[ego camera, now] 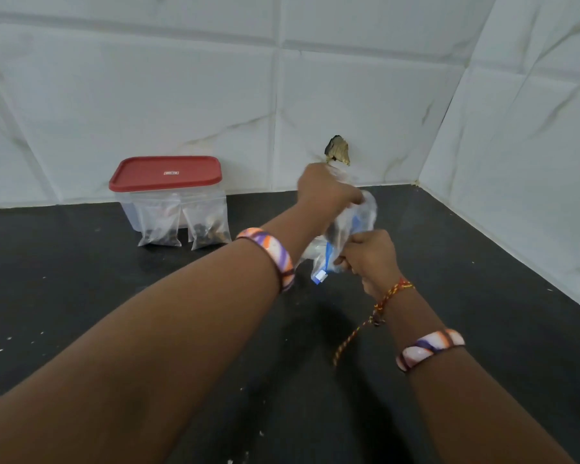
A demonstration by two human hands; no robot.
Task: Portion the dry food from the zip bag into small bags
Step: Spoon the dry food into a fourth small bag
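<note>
Above black counter (114, 296), both hands' grip on zip bag (345, 229).

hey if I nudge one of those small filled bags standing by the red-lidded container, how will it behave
The small filled bags look floppy: thin clear plastic with slack, empty tops. Dark contents sit low, so a nudge would probably slide or slump one rather than roll it. They seem to lean against the container, so they may tip forward.

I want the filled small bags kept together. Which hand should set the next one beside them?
Probably left: the left hand is nearer the small bags leaning against the container; the right hand grips the zip bag.
</note>
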